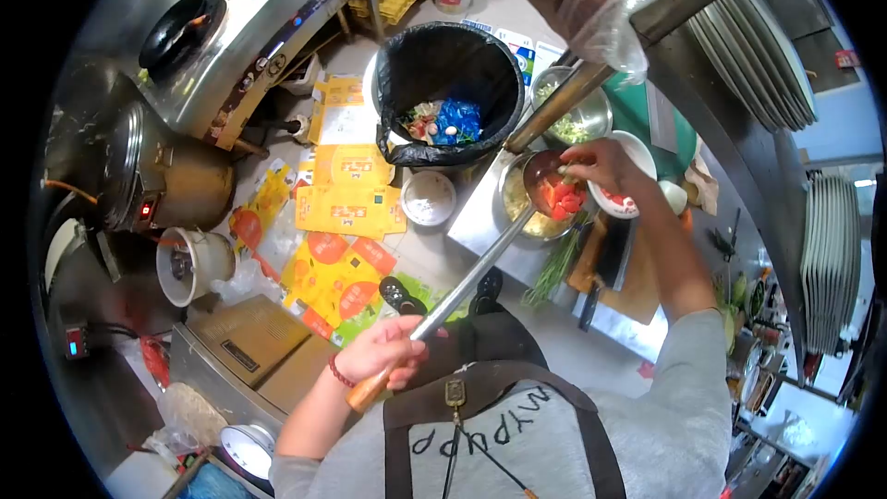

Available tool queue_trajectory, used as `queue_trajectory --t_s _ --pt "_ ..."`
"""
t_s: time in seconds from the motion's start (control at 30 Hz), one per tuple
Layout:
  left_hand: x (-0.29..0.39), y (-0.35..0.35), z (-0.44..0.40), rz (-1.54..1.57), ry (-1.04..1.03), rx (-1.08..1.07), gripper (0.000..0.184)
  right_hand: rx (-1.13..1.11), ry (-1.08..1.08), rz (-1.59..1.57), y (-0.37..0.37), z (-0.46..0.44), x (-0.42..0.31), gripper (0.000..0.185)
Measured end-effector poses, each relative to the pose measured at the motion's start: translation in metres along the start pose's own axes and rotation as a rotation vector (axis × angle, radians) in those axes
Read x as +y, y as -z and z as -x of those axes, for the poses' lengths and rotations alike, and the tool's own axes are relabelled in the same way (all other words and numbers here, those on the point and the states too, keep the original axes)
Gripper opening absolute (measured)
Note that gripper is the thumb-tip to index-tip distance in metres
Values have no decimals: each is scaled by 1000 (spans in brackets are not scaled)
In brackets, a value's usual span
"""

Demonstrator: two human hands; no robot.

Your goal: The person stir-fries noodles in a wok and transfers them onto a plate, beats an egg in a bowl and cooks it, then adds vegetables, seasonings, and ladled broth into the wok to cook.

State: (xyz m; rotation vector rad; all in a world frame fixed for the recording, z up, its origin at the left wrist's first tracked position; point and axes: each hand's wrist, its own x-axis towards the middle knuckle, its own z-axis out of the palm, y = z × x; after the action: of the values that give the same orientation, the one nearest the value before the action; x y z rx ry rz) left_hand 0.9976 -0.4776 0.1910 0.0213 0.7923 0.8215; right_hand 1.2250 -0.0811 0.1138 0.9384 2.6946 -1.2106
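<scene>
My left hand [388,351] is closed around the wooden-ended handle of a long metal ladle [471,274]. The ladle's bowl holds chopped red pieces [560,196], which look like tomato or red pepper. Directly above that bowl hovers my right hand [601,166], fingers bent together and pointing down; what they pinch is too small to make out. A white bowl [644,155] with some red pieces inside sits partly under my right wrist. Beneath the ladle is a metal bowl [511,187] with pale yellowish contents. Behind it, another metal bowl [601,120] contains chopped green pieces.
Green stalks [557,268], a cleaver [613,245] and a wooden cutting board [639,294] lie on the right-hand counter. A black-lined bin [388,74] stands ahead. Flattened cardboard [351,208] covers the floor. A metal pole [564,103] and hanging plastic [628,46] cross overhead.
</scene>
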Motion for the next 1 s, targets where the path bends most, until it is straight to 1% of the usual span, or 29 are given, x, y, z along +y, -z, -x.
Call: queue_trajectory --t_s 0.03,0.1,0.17,0.23,0.27,0.3,0.33,0.37,0.4,0.43,0.5,0.53,0.57,0.6,0.63,0.67,0.7,0.73,0.77,0.8,0.83,0.87,0.93,0.97,1.0 --pt "6 11 13 -6 9 6 29 41 27 82 -14 -1 -17 23" --pt "11 41 40 34 -18 -111 30 129 70 249 -43 -3 -52 23" --pt "15 61 72 14 -72 -140 32 324 27 289 -67 -13 -99 21" --pt "19 80 111 111 -107 -162 33 303 -46 323 -88 -27 -143 19" --pt "19 90 127 161 -147 -199 34 468 281 480 -109 -41 -138 18" --pt "23 99 143 109 -188 -149 35 473 283 410 -123 -50 -169 18" --pt "26 103 158 123 -217 -106 36 483 313 322 -137 -67 -174 22" --pt "31 108 171 141 -250 -62 37 568 282 131 -152 -79 -197 26" --pt "37 113 181 106 -271 17 36 642 401 180 -157 -89 -227 28" --pt "43 119 191 150 -328 53 34 706 430 87 -164 -96 -258 26" --pt "55 146 194 148 -481 122 33 677 409 -72 -183 -109 -311 22" --pt "65 159 196 158 -506 136 33 608 417 -238 -202 -123 -319 21" --pt "79 172 197 207 -609 94 31 534 419 -400 -222 -138 -322 19" --pt "96 185 199 254 -715 49 30 385 422 -442 -243 -149 -331 18" --pt "115 196 203 264 -745 60 30 191 389 -580 -261 -159 -347 20" --pt "138 208 207 68 -856 188 29 7 325 -703 -280 -168 -362 23" --pt "162 221 208 -126 -956 327 28 -203 278 -901 -291 -181 -388 29" --pt "186 237 204 -187 -1084 406 26 -404 188 -1078 -301 -195 -414 36" --pt "209 254 199 -247 -1204 494 24 -536 150 -1147 -304 -213 -440 36" --pt "234 267 202 -188 -1170 481 24 -604 161 -1190 -300 -236 -471 37" --pt "262 279 208 -131 -1140 465 24 -626 183 -1264 -295 -263 -501 37" --pt "295 301 206 -160 -1166 443 24 -623 206 -1335 -289 -294 -526 37" --pt "355 330 212 -205 -1197 384 27 -759 51 -1709 -280 -362 -554 27" --pt "379 343 224 -226 -1217 371 29 -743 23 -1705 -274 -394 -569 26" --pt "407 381 210 -171 -1291 304 28 -669 15 -1629 -266 -427 -581 25"
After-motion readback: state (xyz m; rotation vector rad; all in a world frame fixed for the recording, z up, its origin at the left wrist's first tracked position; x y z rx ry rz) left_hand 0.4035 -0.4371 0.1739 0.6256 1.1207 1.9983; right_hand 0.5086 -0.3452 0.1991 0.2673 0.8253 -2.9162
